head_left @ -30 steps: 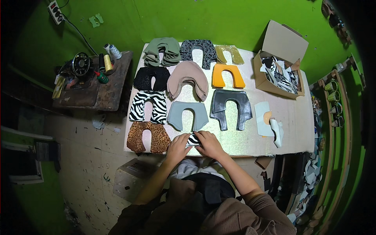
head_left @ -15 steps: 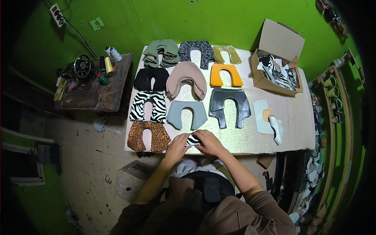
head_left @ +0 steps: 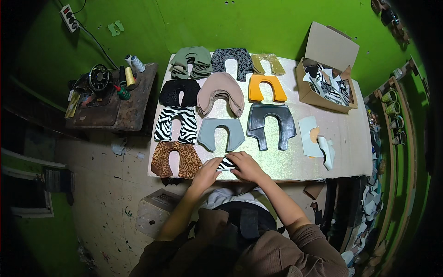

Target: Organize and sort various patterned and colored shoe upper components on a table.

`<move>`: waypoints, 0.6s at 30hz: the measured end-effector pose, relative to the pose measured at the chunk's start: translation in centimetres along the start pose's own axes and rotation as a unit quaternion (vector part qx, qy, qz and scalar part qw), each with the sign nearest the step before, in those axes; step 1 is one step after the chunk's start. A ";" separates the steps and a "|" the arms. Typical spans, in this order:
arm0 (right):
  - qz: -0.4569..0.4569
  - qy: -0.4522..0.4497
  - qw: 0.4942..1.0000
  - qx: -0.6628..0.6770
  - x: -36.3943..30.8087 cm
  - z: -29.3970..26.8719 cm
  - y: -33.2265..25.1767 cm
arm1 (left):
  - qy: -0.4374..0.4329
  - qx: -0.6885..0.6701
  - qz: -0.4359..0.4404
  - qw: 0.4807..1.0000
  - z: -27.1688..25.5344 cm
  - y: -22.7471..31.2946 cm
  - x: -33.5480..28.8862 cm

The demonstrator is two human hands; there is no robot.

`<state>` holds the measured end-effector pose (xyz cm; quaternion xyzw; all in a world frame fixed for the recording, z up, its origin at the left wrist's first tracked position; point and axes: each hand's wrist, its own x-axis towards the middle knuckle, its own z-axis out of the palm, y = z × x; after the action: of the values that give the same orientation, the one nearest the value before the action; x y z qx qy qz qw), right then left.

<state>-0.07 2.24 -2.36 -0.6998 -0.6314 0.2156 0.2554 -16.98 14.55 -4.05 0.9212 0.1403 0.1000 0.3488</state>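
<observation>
From where I stand, the zebra-striped piece (head_left: 226, 164) sits right between the person's two hands, at the near edge of the tabletop (head_left: 348, 143). It lies to the right of the left hand (head_left: 206, 175) and to the left of the right hand (head_left: 248, 167), touched by both, so neither is clearly nearer. What shows of it runs longer left to right than near to far, though its ends are hidden under the fingers. Each grip is curled over its own side; whether either is closed on the piece or just resting there, I can't tell. The piece looks flat, with bold black and white stripes and a pale near edge. Just beyond it lies a grey-blue arched piece (head_left: 208, 133); a leopard-patterned stack (head_left: 189, 161) is to its left.
</observation>
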 end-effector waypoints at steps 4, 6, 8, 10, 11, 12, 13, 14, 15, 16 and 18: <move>-0.001 0.003 1.000 -0.012 -0.2 -0.1 0.2 | 0.006 0.003 -0.005 1.000 -0.2 0.6 0.3; 0.009 0.031 0.999 -0.006 -0.7 -0.1 0.1 | 0.021 -0.005 -0.009 1.000 -0.5 0.8 0.2; 0.017 0.044 0.999 -0.003 -1.3 -0.3 0.2 | 0.016 0.001 -0.023 1.000 -0.5 0.4 -0.1; 0.025 0.056 0.998 0.000 -1.9 -0.4 0.5 | 0.011 0.007 -0.036 0.999 -0.4 0.1 -0.6; 0.035 0.054 0.998 -0.004 -2.3 -0.6 0.7 | 0.009 0.014 -0.052 0.998 -0.4 0.2 -0.7; 0.046 0.053 0.998 -0.008 -2.6 -0.6 0.9 | 0.007 0.021 -0.068 0.997 -0.4 0.2 -0.8; 0.043 0.063 0.997 -0.012 -2.8 -0.4 1.2 | 0.006 0.021 -0.068 0.997 -0.3 0.1 -0.8; 0.044 0.063 0.997 -0.012 -2.8 -0.2 1.1 | 0.008 0.021 -0.066 0.998 -0.2 0.0 -0.7; 0.045 0.076 0.996 -0.020 -2.7 0.0 0.9 | 0.010 0.022 -0.065 0.998 0.0 0.0 -0.7; 0.046 0.089 0.995 -0.029 -2.6 0.1 0.8 | 0.010 0.022 -0.064 0.998 0.1 -0.1 -0.6; 0.046 0.099 0.993 -0.042 -2.4 0.2 0.7 | 0.004 0.030 -0.075 0.997 0.1 0.0 -0.4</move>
<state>0.10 -0.22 -3.01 -0.7561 -0.5785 0.1302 0.2771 -17.33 14.35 -4.15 0.9179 0.2129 0.0726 0.3270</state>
